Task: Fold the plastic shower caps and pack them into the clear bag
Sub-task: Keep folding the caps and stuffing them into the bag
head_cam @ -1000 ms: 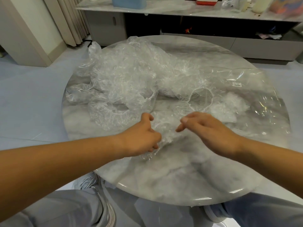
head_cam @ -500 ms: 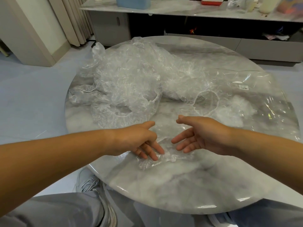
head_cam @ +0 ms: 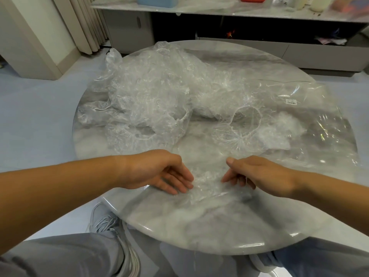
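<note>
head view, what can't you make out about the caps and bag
Head view only:
Label on the clear bag: too small to read.
Pile of caps: overlapping clear layers hide the count.
Cap between left hand and right hand: folds blur together.
Blue box: cut by top edge.

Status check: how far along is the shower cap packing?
Early. Done: the flat clear plastic bag with a white label seems to hold one small whitish bundle, though I cannot confirm it is folded caps. In hand: the left hand and right hand rest fingers on one crumpled clear shower cap at the near side of the round grey marble table. Left: the big heap of crumpled clear caps, unfolded.
</note>
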